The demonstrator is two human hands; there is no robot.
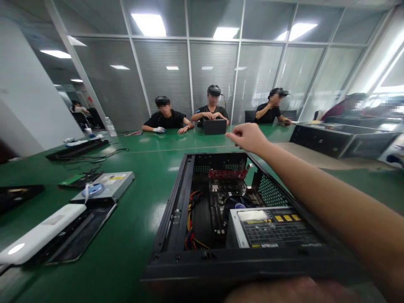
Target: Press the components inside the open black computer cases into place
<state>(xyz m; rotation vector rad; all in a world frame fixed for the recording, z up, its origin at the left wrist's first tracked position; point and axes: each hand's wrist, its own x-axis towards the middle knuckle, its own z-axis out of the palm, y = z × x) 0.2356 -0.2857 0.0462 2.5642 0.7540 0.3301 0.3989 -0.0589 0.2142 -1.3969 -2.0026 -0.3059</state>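
An open black computer case [170, 202] lies on the green table in front of me. Inside it I see a power supply [274, 229] with a printed label, a motherboard [217, 202] with a round fan [240, 204], a red card [229, 173] and coloured cables [190, 227]. My right hand [249, 136] is raised above the far right edge of the case, its fingers curled together; anything between them is hidden. At the bottom edge, my left hand [284, 291] shows only as a blurred strip against the near side of the case, fingers not visible.
On the left of the green table [139, 227] lie a white power strip [44, 231], a silver optical drive [118, 185], a blue roll [93, 190] and a green circuit board [74, 180]. Another case [328, 141] stands right. Several people sit across the table.
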